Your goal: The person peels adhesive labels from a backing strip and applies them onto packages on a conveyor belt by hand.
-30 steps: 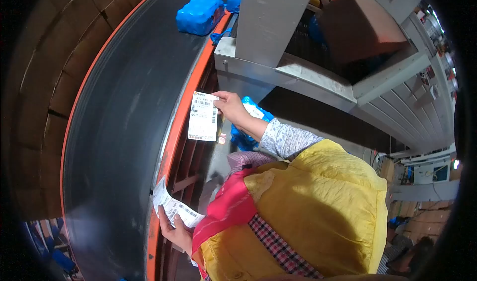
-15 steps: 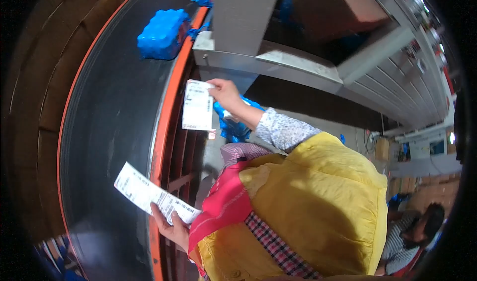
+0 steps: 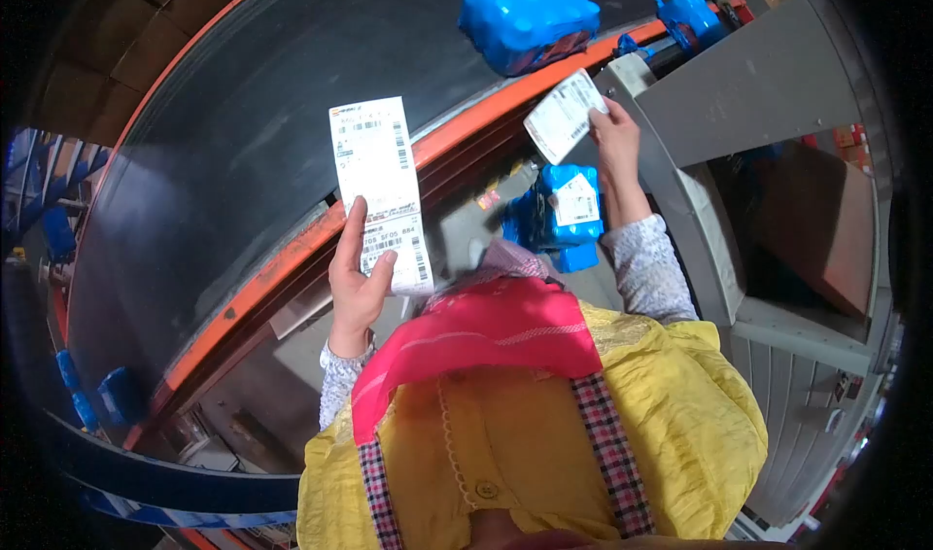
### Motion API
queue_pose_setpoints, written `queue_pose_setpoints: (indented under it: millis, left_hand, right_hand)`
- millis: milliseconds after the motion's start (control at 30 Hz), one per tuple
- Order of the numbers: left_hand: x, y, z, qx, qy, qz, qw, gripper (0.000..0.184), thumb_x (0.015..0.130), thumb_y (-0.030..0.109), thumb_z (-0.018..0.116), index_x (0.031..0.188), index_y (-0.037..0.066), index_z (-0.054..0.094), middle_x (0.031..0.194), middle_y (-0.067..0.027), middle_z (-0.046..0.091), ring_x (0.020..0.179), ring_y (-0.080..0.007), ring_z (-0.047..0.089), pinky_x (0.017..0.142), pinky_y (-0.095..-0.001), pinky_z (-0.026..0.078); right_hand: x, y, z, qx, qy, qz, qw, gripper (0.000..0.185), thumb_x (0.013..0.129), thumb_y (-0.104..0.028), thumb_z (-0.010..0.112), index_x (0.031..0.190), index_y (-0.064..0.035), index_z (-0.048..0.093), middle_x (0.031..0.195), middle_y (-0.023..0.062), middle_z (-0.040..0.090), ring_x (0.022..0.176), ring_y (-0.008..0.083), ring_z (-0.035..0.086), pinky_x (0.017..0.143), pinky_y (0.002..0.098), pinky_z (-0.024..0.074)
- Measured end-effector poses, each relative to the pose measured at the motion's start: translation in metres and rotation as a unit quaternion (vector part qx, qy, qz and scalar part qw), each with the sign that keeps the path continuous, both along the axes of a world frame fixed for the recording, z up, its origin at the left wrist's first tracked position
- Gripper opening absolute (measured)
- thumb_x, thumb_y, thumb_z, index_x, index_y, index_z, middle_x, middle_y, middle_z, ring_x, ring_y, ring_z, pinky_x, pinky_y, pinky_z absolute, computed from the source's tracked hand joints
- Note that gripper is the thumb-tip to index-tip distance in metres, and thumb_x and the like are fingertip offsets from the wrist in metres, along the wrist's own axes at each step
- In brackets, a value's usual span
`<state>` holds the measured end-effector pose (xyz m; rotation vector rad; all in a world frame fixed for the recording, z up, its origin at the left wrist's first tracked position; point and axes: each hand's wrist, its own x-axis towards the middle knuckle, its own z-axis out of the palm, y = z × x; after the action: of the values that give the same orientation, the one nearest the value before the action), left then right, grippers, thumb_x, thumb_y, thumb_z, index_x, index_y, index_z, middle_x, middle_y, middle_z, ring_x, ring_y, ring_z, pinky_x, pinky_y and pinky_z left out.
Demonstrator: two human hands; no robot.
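My left hand (image 3: 358,292) grips a long strip of shipping labels (image 3: 374,156), thumb on top, held upright over the orange conveyor edge. Print and barcodes face up on it. Between the fingertips of my right hand (image 3: 618,147) is a single white shipping label (image 3: 562,113), tilted and apart from other things. Below that hand, near my right sleeve, are blue-wrapped packages (image 3: 530,215), one bearing a white label (image 3: 575,202). Another blue-wrapped pack (image 3: 530,16) sits on the belt beyond my right hand.
A dark conveyor belt (image 3: 243,142) with an orange rail (image 3: 267,276) curves across in front of me. A grey metal frame (image 3: 748,74) stands at the right. More blue packs (image 3: 121,395) are at the lower left, and another blue bundle (image 3: 690,22) at the far right.
My view has turned, so the belt now runs across more. The blue pack on the belt looks larger and nearer. Both hands still hold their labels, and the left strip is now upright.
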<state>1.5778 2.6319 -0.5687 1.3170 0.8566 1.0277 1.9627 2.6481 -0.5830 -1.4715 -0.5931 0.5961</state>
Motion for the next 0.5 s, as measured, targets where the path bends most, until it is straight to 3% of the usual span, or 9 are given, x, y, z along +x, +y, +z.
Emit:
queue_pose_setpoints:
  millis: [100, 200, 233, 267, 300, 333, 400, 467, 500]
  left_hand:
    - [-0.001, 0.005, -0.014, 0.007, 0.005, 0.021, 1.0, 0.067, 0.077, -0.001, 0.057, 0.137, -0.005, 0.029, 0.137, -0.0184, 0.039, 0.123, -0.0234, 0.042, 0.101, -0.0323, 0.033]
    - [-0.003, 0.002, -0.007, -0.014, 0.087, 0.045, 0.995, 0.055, 0.076, -0.001, 0.058, 0.129, -0.007, 0.042, 0.13, -0.0202, 0.047, 0.123, -0.0267, 0.044, 0.102, -0.0333, 0.033]
    - [0.0, 0.003, -0.005, -0.027, 0.095, 0.052, 0.994, 0.053, 0.075, -0.002, 0.057, 0.126, -0.008, 0.045, 0.128, -0.0205, 0.049, 0.121, -0.0265, 0.046, 0.102, -0.0335, 0.034]
    - [0.003, 0.003, -0.002, -0.032, 0.092, 0.054, 0.994, 0.053, 0.075, -0.002, 0.057, 0.126, -0.008, 0.045, 0.128, -0.0206, 0.049, 0.121, -0.0263, 0.046, 0.102, -0.0341, 0.034]
    - [0.001, 0.003, -0.008, -0.026, 0.088, 0.06, 0.994, 0.054, 0.075, -0.002, 0.058, 0.126, -0.009, 0.044, 0.128, -0.0207, 0.049, 0.12, -0.0264, 0.046, 0.101, -0.0342, 0.034]
    - [0.003, 0.002, -0.006, -0.03, 0.069, 0.054, 0.996, 0.054, 0.075, -0.003, 0.057, 0.127, -0.009, 0.043, 0.128, -0.0211, 0.048, 0.12, -0.0267, 0.046, 0.101, -0.034, 0.034]
    - [0.01, 0.0, 0.001, 0.003, 0.09, 0.065, 0.994, 0.053, 0.076, -0.004, 0.056, 0.127, -0.009, 0.043, 0.127, -0.0211, 0.049, 0.115, -0.0232, 0.049, 0.097, -0.0317, 0.037]
    - [0.024, -0.009, 0.019, -0.037, 0.049, 0.077, 0.995, 0.053, 0.078, -0.007, 0.053, 0.13, -0.007, 0.041, 0.13, -0.0202, 0.046, 0.114, -0.0214, 0.049, 0.096, -0.0309, 0.037]
    - [0.025, -0.011, 0.019, -0.037, 0.036, 0.085, 0.995, 0.053, 0.079, -0.008, 0.051, 0.131, -0.006, 0.041, 0.131, -0.0195, 0.045, 0.114, -0.0211, 0.048, 0.096, -0.031, 0.037]
  right_hand:
    - [0.013, 0.053, -0.001, -0.041, -0.082, 0.025, 0.995, 0.032, 0.078, -0.007, 0.06, 0.109, 0.0033, 0.06, 0.084, 0.0032, 0.063, 0.067, 0.0078, 0.055, 0.059, 0.022, 0.0441]
    - [-0.002, 0.113, 0.018, 0.044, -0.145, -0.012, 0.988, 0.03, 0.075, -0.007, 0.063, 0.103, 0.0029, 0.062, 0.085, 0.0078, 0.065, 0.077, 0.0148, 0.061, 0.066, 0.0295, 0.0487]
    - [0.021, 0.155, -0.009, 0.036, -0.202, 0.001, 0.979, 0.03, 0.073, -0.006, 0.065, 0.102, 0.0019, 0.061, 0.088, 0.0134, 0.066, 0.081, 0.0227, 0.063, 0.069, 0.0329, 0.0495]
    - [0.002, 0.159, 0.024, -0.095, -0.346, -0.047, 0.932, 0.031, 0.072, -0.005, 0.065, 0.102, 0.001, 0.06, 0.094, 0.0198, 0.064, 0.084, 0.0321, 0.063, 0.072, 0.0365, 0.0495]
    - [-0.007, 0.18, 0.012, -0.057, -0.358, -0.107, 0.926, 0.034, 0.071, -0.004, 0.065, 0.104, 0.0009, 0.058, 0.094, 0.0237, 0.062, 0.089, 0.0388, 0.06, 0.077, 0.0398, 0.0483]
    - [-0.014, 0.19, 0.017, -0.015, -0.283, -0.077, 0.956, 0.038, 0.071, -0.003, 0.064, 0.107, 0.0006, 0.056, 0.097, 0.0236, 0.061, 0.092, 0.039, 0.058, 0.081, 0.0416, 0.047]
    - [-0.009, 0.227, -0.024, 0.056, -0.355, -0.072, 0.931, 0.036, 0.073, 0.0, 0.055, 0.108, 0.0056, 0.053, 0.106, 0.0262, 0.054, 0.099, 0.0396, 0.053, 0.088, 0.0405, 0.0429]
    - [-0.028, 0.215, -0.021, 0.016, -0.402, -0.038, 0.915, 0.041, 0.075, 0.001, 0.048, 0.116, 0.0099, 0.049, 0.107, 0.0276, 0.052, 0.101, 0.0385, 0.051, 0.091, 0.0401, 0.0406]
    - [-0.041, 0.206, -0.013, -0.054, -0.48, -0.043, 0.874, 0.043, 0.077, -0.001, 0.047, 0.119, 0.0101, 0.047, 0.109, 0.0268, 0.052, 0.101, 0.0364, 0.051, 0.09, 0.0394, 0.0407]
